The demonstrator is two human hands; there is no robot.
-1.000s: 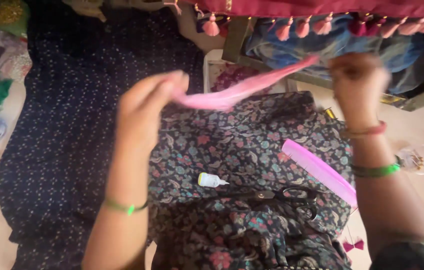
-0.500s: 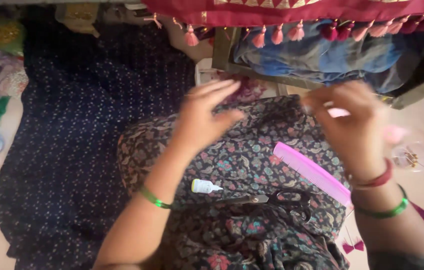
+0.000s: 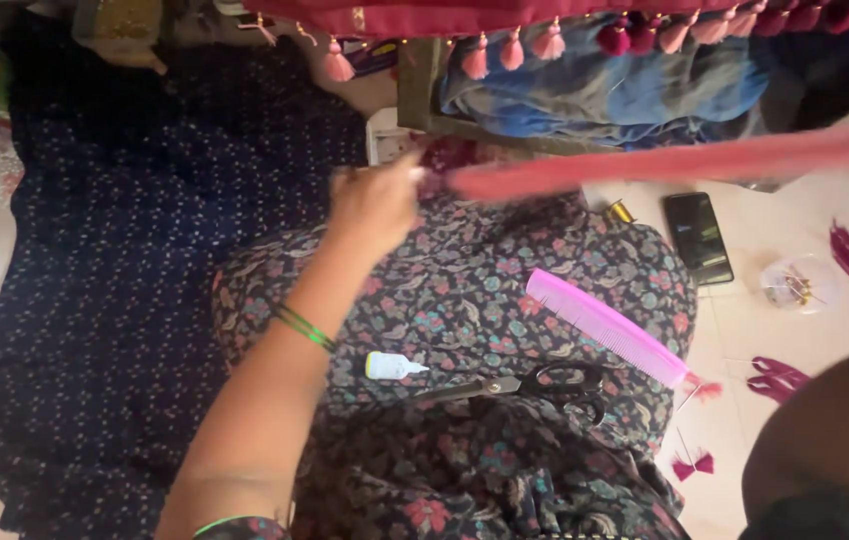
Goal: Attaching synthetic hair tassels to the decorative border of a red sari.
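A person seated on the floor is stretching a bundle of pink thread (image 3: 684, 165) out across the lap, seen from the head camera. The left hand (image 3: 376, 205) is gripping one end of the bundle, its fingers (image 3: 409, 172) pinched together on the strands just above the knee. The thread is running taut and blurred from there to the upper right edge of the frame. The right hand itself is lying outside the frame; only the right forearm (image 3: 824, 440) is showing at the lower right, so whether its fingers are closed cannot be told. Two thin green bangles (image 3: 304, 327) are sitting on the left wrist.

On the floral-print cloth (image 3: 504, 290) covering the lap, a pink comb (image 3: 609, 330) is lying at a slant, with black-handled scissors (image 3: 524, 383) just below it and a small white glue bottle (image 3: 391, 367) near the scissors' tips. A dark phone (image 3: 697, 238) is resting on the floor to the right, close to a small clear packet (image 3: 789, 285) and loose magenta tassels (image 3: 774, 378). A dark blue dotted fabric (image 3: 124, 260) is spreading across the floor to the left.
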